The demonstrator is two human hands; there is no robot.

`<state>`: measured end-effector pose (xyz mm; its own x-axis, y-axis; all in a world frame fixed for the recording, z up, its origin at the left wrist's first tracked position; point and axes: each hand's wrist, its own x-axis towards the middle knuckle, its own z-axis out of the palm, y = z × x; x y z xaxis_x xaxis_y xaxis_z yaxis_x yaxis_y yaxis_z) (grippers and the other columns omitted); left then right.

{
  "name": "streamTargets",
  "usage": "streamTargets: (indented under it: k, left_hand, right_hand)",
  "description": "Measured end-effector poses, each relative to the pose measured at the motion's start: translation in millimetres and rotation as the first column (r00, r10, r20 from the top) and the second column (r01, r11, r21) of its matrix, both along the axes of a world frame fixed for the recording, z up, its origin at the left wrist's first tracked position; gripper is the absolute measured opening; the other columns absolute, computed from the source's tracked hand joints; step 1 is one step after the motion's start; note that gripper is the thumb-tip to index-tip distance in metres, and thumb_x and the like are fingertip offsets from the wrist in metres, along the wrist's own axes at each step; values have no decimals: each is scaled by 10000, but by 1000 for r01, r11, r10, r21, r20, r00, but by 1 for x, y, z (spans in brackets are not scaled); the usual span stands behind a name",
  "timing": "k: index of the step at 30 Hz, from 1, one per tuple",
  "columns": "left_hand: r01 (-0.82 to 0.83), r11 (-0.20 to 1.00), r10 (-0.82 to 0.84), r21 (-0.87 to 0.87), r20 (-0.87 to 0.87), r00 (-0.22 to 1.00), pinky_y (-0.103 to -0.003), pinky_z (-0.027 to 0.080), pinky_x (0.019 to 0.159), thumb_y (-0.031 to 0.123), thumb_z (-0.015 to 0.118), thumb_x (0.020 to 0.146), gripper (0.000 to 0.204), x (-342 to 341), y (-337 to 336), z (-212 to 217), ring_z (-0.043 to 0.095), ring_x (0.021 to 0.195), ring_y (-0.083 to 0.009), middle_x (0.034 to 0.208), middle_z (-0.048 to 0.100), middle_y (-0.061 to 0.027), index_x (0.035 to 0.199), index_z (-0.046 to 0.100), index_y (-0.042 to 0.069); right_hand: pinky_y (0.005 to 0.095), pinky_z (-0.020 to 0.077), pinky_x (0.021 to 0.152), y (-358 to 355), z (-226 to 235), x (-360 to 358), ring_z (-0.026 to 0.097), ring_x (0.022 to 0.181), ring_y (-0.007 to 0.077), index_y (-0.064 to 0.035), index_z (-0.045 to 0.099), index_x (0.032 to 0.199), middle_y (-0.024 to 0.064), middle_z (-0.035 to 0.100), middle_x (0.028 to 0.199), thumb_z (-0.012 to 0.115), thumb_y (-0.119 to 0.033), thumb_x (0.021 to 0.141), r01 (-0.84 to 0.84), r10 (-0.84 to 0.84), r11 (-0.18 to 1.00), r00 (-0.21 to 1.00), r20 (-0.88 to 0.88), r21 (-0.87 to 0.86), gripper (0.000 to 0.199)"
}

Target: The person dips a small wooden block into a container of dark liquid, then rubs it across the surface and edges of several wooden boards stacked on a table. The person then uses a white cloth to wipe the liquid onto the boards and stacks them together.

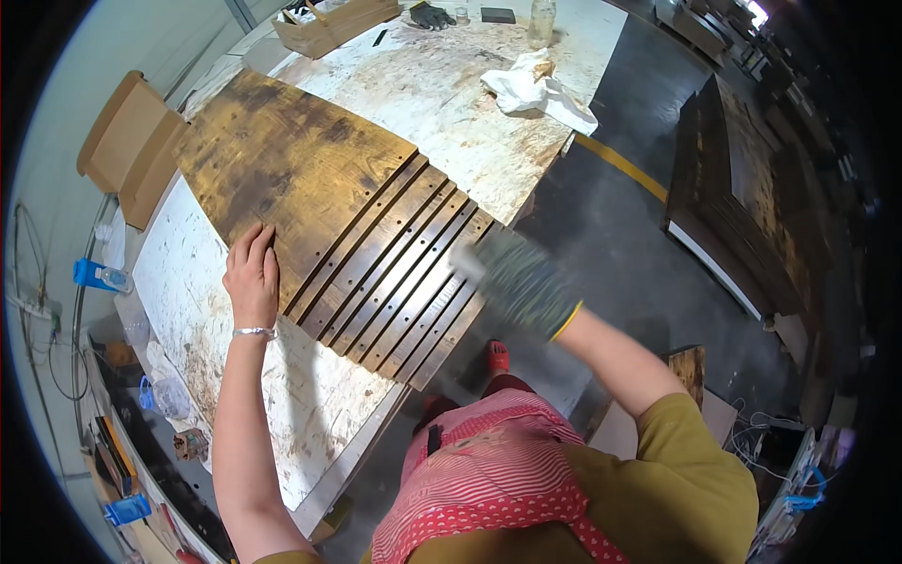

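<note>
Several brown wooden boards (pixel 291 160) lie stepped over one another on the white table, their near ends fanned out in strips with small dark holes. My left hand (pixel 252 273), bare with a bracelet at the wrist, rests on the left edge of the top board, fingers stretched out. A dark grey-green knit glove with a yellow cuff covers my right hand (pixel 521 280), blurred by motion over the right end of the stepped strips. At its fingertips shows a small whitish piece (pixel 465 263), apparently held; its kind is too blurred to tell.
The stained white table (pixel 432 85) carries a crumpled white cloth (pixel 531 86), a glass jar (pixel 542 23), a dark glove (pixel 432 15) and a cardboard box (pixel 334 26). An open carton (pixel 136 141) stands at the left. Stacked dark panels (pixel 742 188) stand on the right.
</note>
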<state>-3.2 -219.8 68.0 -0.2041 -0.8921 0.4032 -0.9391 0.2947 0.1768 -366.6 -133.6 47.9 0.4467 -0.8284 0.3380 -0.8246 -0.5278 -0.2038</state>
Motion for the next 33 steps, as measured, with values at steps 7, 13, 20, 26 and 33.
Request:
streamTargets:
  k: [7,13,20,26,33]
  left_hand:
    - [-20,1000,20,6,21,1000,-388,391,954,160,471,916,288,-11,-1,7,490,1157,-281,1249,545,-62,1175,590,125]
    - [5,1000,-5,-10,9,1000,-389,393,949,154,474,910,289,-11,-4,2,490,1156,-280,1245,548,-61,1174,591,129]
    - [-57,998,57,9,-2,998,-411,382,915,205,482,911,296,-4,1,1,473,1177,-244,1260,539,-17,1188,585,187]
    - [-78,996,79,35,-21,997,-443,347,939,231,475,912,294,-8,0,0,446,1199,-247,1280,517,-16,1186,575,194]
    - [-73,997,75,40,-36,997,-441,320,972,237,482,906,294,-11,1,-2,423,1218,-248,1282,504,-19,1184,568,200]
  right_hand:
    - [437,468,779,-33,1,-74,571,889,340,-66,594,1089,157,574,940,597,-248,783,407,-422,906,892,163,118,356]
    - [416,470,779,-27,2,-18,566,899,339,-16,592,1114,166,563,957,616,-234,770,219,-217,975,974,68,-21,408]
    - [430,465,766,-17,11,-6,563,858,332,-36,582,1095,181,548,928,626,-222,753,197,-179,978,962,207,-68,392]
    - [421,465,765,-2,2,26,568,878,329,-3,580,1106,176,567,942,603,-215,756,222,-208,967,971,117,-126,409]
    - [417,474,756,80,22,162,584,874,298,-38,558,1056,138,567,925,539,-208,795,-326,272,872,943,191,365,313]
